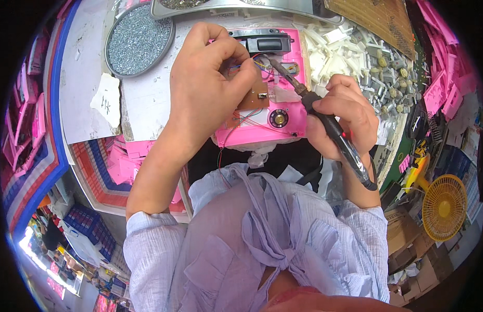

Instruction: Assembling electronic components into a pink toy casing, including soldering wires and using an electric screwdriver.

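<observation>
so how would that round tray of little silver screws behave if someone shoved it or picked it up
The round tray is heaped with small metal screws, so it is probably heavy for its size. Its rim looks shallow; a tilt or hard shove would likely spill them. Flat-bottomed, it should slide rather than roll.

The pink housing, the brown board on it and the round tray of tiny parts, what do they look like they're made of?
The pink housing: probably moulded plastic, with a smooth, evenly coloured, slightly glossy surface. The brown board: looks like a matte circuit board, with thin wires running from it. The round tray: a thin grey rim, likely metal, filled with small silvery glinting pieces that seem metal.
</observation>
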`<state>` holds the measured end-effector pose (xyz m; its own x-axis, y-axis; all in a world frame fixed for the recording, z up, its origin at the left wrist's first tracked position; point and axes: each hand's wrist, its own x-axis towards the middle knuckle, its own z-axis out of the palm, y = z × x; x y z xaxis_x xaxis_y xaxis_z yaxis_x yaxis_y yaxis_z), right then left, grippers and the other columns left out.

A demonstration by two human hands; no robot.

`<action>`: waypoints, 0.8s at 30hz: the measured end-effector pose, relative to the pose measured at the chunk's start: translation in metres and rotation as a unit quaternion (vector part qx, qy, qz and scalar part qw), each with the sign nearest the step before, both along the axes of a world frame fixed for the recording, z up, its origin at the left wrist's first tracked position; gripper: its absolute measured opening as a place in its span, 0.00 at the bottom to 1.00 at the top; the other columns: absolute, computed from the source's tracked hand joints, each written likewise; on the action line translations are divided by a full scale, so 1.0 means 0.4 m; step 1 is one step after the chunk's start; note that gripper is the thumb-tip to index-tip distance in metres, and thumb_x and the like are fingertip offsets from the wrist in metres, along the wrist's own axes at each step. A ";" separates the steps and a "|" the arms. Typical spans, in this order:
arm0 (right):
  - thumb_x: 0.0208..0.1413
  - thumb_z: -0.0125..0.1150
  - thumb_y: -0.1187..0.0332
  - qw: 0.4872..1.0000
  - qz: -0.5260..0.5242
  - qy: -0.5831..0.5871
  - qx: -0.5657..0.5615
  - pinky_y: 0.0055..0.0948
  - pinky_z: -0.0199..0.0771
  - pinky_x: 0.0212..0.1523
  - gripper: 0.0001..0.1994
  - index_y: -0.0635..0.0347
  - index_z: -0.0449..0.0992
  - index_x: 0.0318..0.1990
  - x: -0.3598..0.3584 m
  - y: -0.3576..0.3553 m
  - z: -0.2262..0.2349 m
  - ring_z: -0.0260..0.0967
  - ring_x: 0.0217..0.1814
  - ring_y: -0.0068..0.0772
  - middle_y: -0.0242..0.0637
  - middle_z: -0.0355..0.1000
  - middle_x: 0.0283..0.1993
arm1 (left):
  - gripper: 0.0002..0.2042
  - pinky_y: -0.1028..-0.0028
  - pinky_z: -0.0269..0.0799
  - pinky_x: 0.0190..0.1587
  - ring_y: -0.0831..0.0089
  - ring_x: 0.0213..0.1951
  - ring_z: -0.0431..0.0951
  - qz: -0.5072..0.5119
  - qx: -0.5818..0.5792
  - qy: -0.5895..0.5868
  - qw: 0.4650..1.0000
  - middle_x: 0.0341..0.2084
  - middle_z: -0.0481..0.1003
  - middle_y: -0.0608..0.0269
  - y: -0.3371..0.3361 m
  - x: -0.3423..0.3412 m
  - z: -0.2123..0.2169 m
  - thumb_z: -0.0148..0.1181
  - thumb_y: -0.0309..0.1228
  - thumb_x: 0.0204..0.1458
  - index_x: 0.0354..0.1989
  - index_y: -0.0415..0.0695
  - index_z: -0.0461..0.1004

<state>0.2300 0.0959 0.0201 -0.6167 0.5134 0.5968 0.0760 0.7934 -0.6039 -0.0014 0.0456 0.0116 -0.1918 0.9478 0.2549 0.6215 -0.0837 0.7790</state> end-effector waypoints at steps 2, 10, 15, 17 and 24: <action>0.48 0.66 0.79 1.000 0.002 -0.003 0.004 0.43 0.73 0.38 0.12 0.65 0.73 0.42 0.005 0.005 0.001 0.63 0.21 0.34 0.38 0.70 0.22 | 0.05 0.67 0.75 0.36 0.64 0.32 0.76 0.004 0.003 0.000 1.000 0.34 0.72 0.58 0.000 0.001 -0.001 0.68 0.27 0.44 0.27 0.39 0.80; 0.46 0.67 0.80 1.000 0.001 -0.016 -0.005 0.44 0.74 0.39 0.13 0.66 0.74 0.40 0.008 0.006 0.001 0.66 0.24 0.37 0.40 0.72 0.25 | 0.06 0.66 0.75 0.36 0.63 0.32 0.77 0.008 -0.011 0.026 1.000 0.33 0.72 0.58 0.003 0.006 0.003 0.68 0.26 0.43 0.26 0.38 0.80; 0.41 0.69 0.80 1.000 0.002 -0.009 0.002 0.42 0.74 0.38 0.15 0.65 0.76 0.39 -0.001 0.015 -0.005 0.67 0.24 0.39 0.39 0.75 0.28 | 0.06 0.67 0.74 0.35 0.63 0.32 0.77 0.005 -0.008 0.036 0.999 0.32 0.72 0.58 0.005 0.006 0.005 0.68 0.26 0.42 0.26 0.38 0.80; 0.35 0.71 0.81 1.000 0.002 0.022 0.007 0.32 0.70 0.32 0.18 0.62 0.78 0.39 -0.014 0.022 -0.013 0.66 0.21 0.37 0.35 0.76 0.27 | 0.06 0.67 0.75 0.35 0.63 0.31 0.77 0.005 -0.002 0.042 0.999 0.32 0.72 0.58 0.005 0.006 0.001 0.69 0.26 0.42 0.26 0.38 0.79; 0.34 0.71 0.81 1.000 -0.001 0.020 0.010 0.32 0.71 0.32 0.18 0.62 0.78 0.39 -0.017 0.028 -0.014 0.66 0.21 0.37 0.35 0.77 0.29 | 0.03 0.75 0.72 0.31 0.74 0.30 0.75 0.008 -0.001 0.039 0.999 0.33 0.71 0.61 0.005 0.015 0.000 0.67 0.21 0.45 0.27 0.35 0.78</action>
<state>0.2232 0.1070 0.0144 -0.5909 0.5023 0.6313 0.0535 0.8052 -0.5906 0.0045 0.0477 0.0117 -0.1857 0.9452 0.2685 0.6822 -0.0726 0.7275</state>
